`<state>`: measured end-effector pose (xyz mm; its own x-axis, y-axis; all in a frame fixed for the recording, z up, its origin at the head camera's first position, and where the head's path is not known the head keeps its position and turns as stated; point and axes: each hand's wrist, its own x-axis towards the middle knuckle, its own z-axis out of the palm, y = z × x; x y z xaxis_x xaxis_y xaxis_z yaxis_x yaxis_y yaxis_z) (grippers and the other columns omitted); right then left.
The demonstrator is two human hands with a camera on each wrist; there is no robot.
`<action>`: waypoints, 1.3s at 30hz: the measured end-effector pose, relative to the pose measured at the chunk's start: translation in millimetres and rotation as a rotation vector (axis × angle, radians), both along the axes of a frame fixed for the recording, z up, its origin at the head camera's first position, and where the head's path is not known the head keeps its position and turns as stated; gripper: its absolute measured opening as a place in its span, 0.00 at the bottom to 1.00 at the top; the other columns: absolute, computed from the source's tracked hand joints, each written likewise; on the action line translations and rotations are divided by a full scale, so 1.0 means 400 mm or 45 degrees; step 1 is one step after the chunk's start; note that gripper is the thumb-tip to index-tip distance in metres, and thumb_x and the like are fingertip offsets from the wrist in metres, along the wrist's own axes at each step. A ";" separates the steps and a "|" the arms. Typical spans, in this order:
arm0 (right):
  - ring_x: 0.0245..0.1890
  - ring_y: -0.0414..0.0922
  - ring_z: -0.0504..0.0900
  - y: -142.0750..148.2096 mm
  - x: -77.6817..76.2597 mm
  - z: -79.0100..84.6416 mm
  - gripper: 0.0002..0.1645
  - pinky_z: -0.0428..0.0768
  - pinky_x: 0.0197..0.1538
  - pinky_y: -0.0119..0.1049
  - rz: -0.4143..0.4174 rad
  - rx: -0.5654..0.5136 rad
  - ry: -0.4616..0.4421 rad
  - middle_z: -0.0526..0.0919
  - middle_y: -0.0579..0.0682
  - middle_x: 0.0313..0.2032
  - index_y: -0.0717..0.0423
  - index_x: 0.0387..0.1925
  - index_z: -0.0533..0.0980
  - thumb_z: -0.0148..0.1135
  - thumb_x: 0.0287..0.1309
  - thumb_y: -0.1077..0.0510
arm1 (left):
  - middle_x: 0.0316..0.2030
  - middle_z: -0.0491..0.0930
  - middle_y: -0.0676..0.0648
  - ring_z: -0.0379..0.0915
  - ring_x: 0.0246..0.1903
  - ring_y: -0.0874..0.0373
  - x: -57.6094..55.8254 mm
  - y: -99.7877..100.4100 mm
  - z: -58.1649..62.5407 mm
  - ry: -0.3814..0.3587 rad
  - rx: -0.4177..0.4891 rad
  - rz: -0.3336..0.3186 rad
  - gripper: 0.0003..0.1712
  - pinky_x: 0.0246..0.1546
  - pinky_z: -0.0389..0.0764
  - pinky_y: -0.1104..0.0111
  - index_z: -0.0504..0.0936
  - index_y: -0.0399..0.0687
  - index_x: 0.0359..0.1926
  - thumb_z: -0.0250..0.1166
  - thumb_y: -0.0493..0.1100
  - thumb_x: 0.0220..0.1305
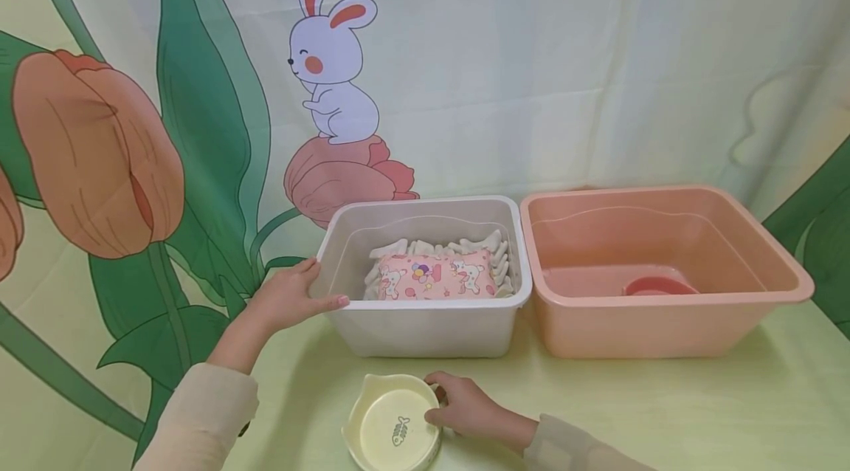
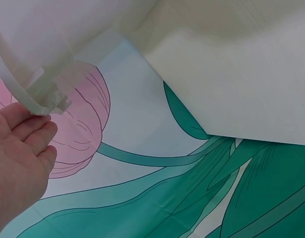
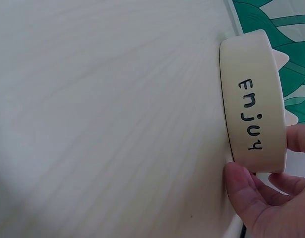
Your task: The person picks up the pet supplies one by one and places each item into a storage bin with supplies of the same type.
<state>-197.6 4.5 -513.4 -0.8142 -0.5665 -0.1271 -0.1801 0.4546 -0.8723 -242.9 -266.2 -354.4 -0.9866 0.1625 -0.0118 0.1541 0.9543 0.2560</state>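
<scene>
A pale yellow cat-eared pet bowl point(image 1: 388, 430) with a fishbone print inside sits on the table's near part. My right hand point(image 1: 471, 408) pinches its right side, and the right wrist view shows the word "Enjoy" on the bowl's wall point(image 3: 251, 109). With my left hand point(image 1: 288, 297) I hold the left rim of a white plastic bin point(image 1: 425, 327), thumb along the front edge. In the left wrist view, the fingers point(image 2: 40, 136) lie at the rim's underside. Inside that bin, a pink rabbit-print packet point(image 1: 434, 277) lies on several off-white bone-shaped pieces point(image 1: 481, 243).
Right beside the white bin stands a pink plastic bin point(image 1: 651, 327), holding a round pink-red item point(image 1: 660, 285) partly hidden by its front wall. A printed cloth backdrop point(image 1: 465, 87) hangs behind both bins. The light green tabletop point(image 1: 664, 412) extends in front.
</scene>
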 end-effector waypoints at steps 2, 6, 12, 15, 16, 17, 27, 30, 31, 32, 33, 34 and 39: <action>0.22 0.35 0.73 -0.004 -0.002 -0.002 0.25 0.73 0.18 0.29 -0.001 0.019 0.031 0.79 0.50 0.32 0.57 0.48 0.70 0.64 0.44 0.60 | 0.62 0.59 0.34 0.62 0.56 0.38 0.000 0.000 0.000 0.008 -0.001 -0.003 0.54 0.49 0.68 0.45 0.57 0.41 0.64 0.55 0.73 0.46; 0.25 0.35 0.73 -0.010 -0.005 -0.001 0.24 0.74 0.22 0.27 -0.003 0.058 0.097 0.80 0.49 0.31 0.58 0.46 0.71 0.64 0.43 0.61 | 0.61 0.59 0.34 0.62 0.56 0.37 -0.001 -0.002 0.000 0.021 -0.011 -0.010 0.54 0.49 0.68 0.45 0.57 0.41 0.64 0.55 0.73 0.46; 0.30 0.36 0.76 -0.017 -0.003 0.005 0.24 0.74 0.31 0.25 -0.014 0.119 0.153 0.80 0.48 0.32 0.59 0.46 0.71 0.63 0.41 0.62 | 0.62 0.59 0.34 0.62 0.56 0.38 -0.003 0.000 0.000 0.013 -0.012 -0.002 0.54 0.49 0.68 0.45 0.57 0.41 0.65 0.54 0.73 0.45; 0.33 0.38 0.77 -0.021 0.000 0.006 0.25 0.74 0.32 0.25 -0.026 0.136 0.159 0.81 0.49 0.34 0.59 0.47 0.71 0.63 0.41 0.64 | 0.62 0.59 0.34 0.62 0.56 0.38 -0.004 0.000 -0.001 0.014 -0.018 0.000 0.54 0.49 0.68 0.45 0.57 0.42 0.65 0.54 0.74 0.45; 0.33 0.39 0.77 -0.021 0.000 0.007 0.25 0.74 0.31 0.26 -0.028 0.135 0.163 0.81 0.50 0.34 0.60 0.47 0.71 0.62 0.41 0.64 | 0.62 0.59 0.34 0.62 0.56 0.38 -0.005 0.000 -0.001 0.015 -0.021 -0.001 0.54 0.49 0.68 0.45 0.57 0.41 0.65 0.54 0.74 0.45; 0.33 0.39 0.77 -0.022 0.001 0.008 0.25 0.74 0.31 0.25 -0.032 0.138 0.162 0.81 0.50 0.35 0.60 0.47 0.71 0.62 0.40 0.65 | 0.62 0.59 0.34 0.62 0.56 0.37 -0.005 0.000 -0.001 0.016 -0.024 -0.002 0.54 0.49 0.68 0.45 0.57 0.41 0.65 0.54 0.74 0.46; 0.29 0.39 0.77 -0.028 0.009 0.013 0.27 0.74 0.21 0.25 -0.062 0.102 0.110 0.80 0.55 0.35 0.62 0.48 0.70 0.59 0.39 0.69 | 0.62 0.59 0.34 0.62 0.56 0.38 -0.001 0.001 0.002 -0.003 -0.011 0.010 0.55 0.49 0.68 0.45 0.57 0.40 0.64 0.54 0.74 0.45; 0.23 0.37 0.75 -0.029 0.011 0.012 0.27 0.73 0.17 0.26 -0.069 0.085 0.086 0.80 0.55 0.35 0.62 0.48 0.70 0.58 0.39 0.70 | 0.62 0.58 0.34 0.61 0.57 0.37 -0.001 0.002 0.004 -0.015 -0.006 0.014 0.55 0.49 0.67 0.45 0.56 0.40 0.65 0.54 0.74 0.45; 0.22 0.37 0.74 -0.029 0.012 0.012 0.27 0.73 0.15 0.27 -0.071 0.080 0.082 0.80 0.56 0.34 0.62 0.48 0.70 0.58 0.39 0.70 | 0.62 0.58 0.34 0.61 0.57 0.37 -0.001 0.003 0.004 -0.017 -0.004 0.014 0.55 0.49 0.67 0.45 0.56 0.40 0.65 0.54 0.74 0.45; 0.21 0.37 0.74 -0.029 0.012 0.011 0.27 0.73 0.15 0.26 -0.072 0.080 0.086 0.80 0.55 0.34 0.62 0.48 0.70 0.58 0.39 0.70 | 0.62 0.57 0.33 0.60 0.57 0.37 0.000 0.003 0.005 -0.018 -0.004 0.014 0.56 0.49 0.67 0.44 0.56 0.40 0.65 0.54 0.74 0.45; 0.20 0.36 0.74 -0.029 0.012 0.011 0.27 0.73 0.15 0.27 -0.072 0.079 0.085 0.79 0.55 0.34 0.62 0.48 0.70 0.57 0.39 0.70 | 0.62 0.57 0.33 0.60 0.57 0.37 -0.001 0.003 0.005 -0.017 -0.004 0.013 0.56 0.49 0.67 0.44 0.56 0.40 0.65 0.54 0.74 0.45; 0.21 0.37 0.74 -0.029 0.012 0.010 0.27 0.73 0.15 0.26 -0.074 0.081 0.087 0.79 0.55 0.34 0.62 0.48 0.70 0.57 0.39 0.70 | 0.62 0.57 0.33 0.60 0.57 0.36 -0.001 0.003 0.004 -0.016 -0.006 0.010 0.56 0.49 0.68 0.44 0.56 0.39 0.65 0.54 0.74 0.45; 0.22 0.38 0.75 -0.029 0.012 0.005 0.27 0.74 0.15 0.27 -0.079 0.075 0.076 0.79 0.55 0.33 0.62 0.48 0.70 0.57 0.39 0.71 | 0.62 0.57 0.33 0.60 0.57 0.36 0.000 0.001 0.001 -0.009 -0.002 0.004 0.56 0.49 0.68 0.44 0.55 0.40 0.65 0.53 0.74 0.45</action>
